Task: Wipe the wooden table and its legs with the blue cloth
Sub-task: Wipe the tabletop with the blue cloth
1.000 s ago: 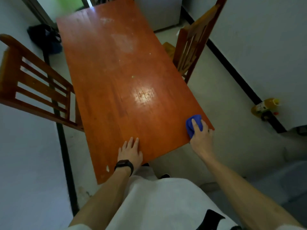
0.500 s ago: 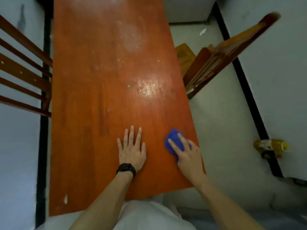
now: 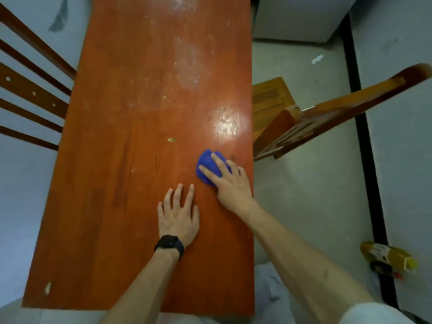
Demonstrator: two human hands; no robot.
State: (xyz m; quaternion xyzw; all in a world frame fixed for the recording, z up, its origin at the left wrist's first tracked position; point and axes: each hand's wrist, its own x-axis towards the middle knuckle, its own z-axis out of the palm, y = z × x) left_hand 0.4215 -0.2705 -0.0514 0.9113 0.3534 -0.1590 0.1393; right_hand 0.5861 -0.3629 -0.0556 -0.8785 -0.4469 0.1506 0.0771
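The long reddish wooden table (image 3: pixel 117 160) runs away from me down the middle of the view. Its legs are hidden under the top. A bunched blue cloth (image 3: pixel 207 161) lies on the table near its right edge. My right hand (image 3: pixel 230 185) presses down on it with spread, fairly straight fingers. My left hand (image 3: pixel 178 216), with a black watch on the wrist, rests flat on the wood just left of the cloth. A small yellowish crumb (image 3: pixel 171 140) sits beyond the hands, and whitish smears (image 3: pixel 187 61) mark the far half.
A wooden chair back (image 3: pixel 30 94) stands tight against the table's left side. Another wooden chair (image 3: pixel 327 118) is angled at the right side. A yellow bottle (image 3: pixel 388 257) lies on the floor by the right wall. A white cabinet (image 3: pixel 299 17) stands at the far right.
My right hand has slid the blue cloth from the near right corner farther up the table and slightly inward. My left hand stays flat on the wood, and the view now looks more straight down.
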